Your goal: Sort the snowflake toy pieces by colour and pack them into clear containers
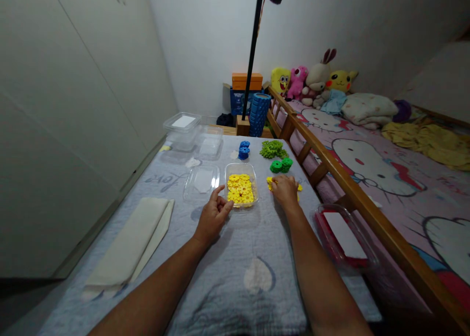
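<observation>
From my station I see the cloth-covered worktop (223, 287) filling the lower middle of the frame. A folded sheet (128, 243) lies at lower left. At lower right, a lidded red box (345, 235) looks finished, I judge. Clear boxes (182, 138) stand at upper left. In the centre, an open tub (240, 169) holds a bed of yellow pieces (240, 189); a clear lid (193, 185) lies just left of it, so it is filled but uncovered. I have the left hand (213, 216) near the tub's closest left corner, its grip half wide, holding nothing. The right hand (285, 189) bends over more yellow pieces right of centre, its grip narrow; whether it pinches any, I cannot tell. Above, the lime pile (272, 149), green stacks (287, 165) and blue stacks (244, 153) lie outside any box.
</observation>
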The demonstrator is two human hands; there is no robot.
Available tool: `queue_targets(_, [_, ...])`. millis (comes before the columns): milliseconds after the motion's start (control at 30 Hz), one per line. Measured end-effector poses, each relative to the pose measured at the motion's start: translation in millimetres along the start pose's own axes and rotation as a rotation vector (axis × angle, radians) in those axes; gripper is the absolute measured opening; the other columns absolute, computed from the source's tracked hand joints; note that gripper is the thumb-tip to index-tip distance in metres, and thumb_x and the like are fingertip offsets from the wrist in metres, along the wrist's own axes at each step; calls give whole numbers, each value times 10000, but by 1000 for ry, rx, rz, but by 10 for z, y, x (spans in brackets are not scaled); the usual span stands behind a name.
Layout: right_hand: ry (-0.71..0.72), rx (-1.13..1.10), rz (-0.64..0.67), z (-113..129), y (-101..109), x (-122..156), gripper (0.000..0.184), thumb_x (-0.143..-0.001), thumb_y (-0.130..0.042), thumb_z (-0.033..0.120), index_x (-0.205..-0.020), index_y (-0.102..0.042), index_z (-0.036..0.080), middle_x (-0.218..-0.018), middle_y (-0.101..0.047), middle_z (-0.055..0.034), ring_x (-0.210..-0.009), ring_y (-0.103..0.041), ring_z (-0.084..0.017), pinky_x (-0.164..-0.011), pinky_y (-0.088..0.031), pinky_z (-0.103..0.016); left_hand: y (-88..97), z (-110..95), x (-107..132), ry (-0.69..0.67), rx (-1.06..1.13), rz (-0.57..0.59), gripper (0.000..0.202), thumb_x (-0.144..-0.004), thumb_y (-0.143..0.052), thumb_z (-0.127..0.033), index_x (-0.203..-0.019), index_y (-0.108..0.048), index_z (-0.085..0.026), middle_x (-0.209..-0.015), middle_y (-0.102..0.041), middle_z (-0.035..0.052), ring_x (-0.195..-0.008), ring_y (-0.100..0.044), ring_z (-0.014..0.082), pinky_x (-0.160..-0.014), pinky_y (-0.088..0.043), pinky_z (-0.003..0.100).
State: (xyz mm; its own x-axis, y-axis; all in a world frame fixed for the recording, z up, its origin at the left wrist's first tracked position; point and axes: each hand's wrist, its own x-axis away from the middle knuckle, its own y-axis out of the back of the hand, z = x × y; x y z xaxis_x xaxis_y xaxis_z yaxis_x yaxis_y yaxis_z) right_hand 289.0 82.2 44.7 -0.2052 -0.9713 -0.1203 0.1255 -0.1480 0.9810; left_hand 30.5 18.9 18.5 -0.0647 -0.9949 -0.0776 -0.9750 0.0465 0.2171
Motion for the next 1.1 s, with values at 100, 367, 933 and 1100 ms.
queue_targets(100, [-33,-110,-133,17,65,-6,286,-981,-514,263,-1049,-788,215,-1129,-691,-110,-1075,-533,-249,-906,-371,-352,-3,-9,3,5,7,0,629,-907,-582,-446,-1451,-430,-170,-729,-499,-65,-618,-485,116,-606,-400,247])
queue_targets(367, [336,-523,-116,524,332,75,220,-947,-553,212,-916,-770,194,-925,-735,-55,-884,-610,-191,-856,-414,-300,-5,7,7,6,37,11,630,-912,-588,-468,-1454,-424,-192,-730,-506,-69,-570,-468,101,-577,-394,234])
queue_targets(933, [26,-220,-126,401,172,-97,319,-958,-479,200,-1138,-743,201,-1212,-710,-116,-1125,-563,-284,-950,-395,-387,-2,10,3,-14,18,-8,608,-911,-595,-446,-1438,-447,-183,-728,-517,-63,-609,-494,110,-596,-401,242])
queue_targets(1100, [-125,4,11,203,-25,-74,331,-927,-559,308,-1178,-730,175,-1261,-658,-187,-1165,-544,-358,-910,-423,-442,-1,4,3,0,21,-6,621,-902,-595,-452,-1442,-444,-184,-736,-524,-62,-610,-500,114,-596,-401,245])
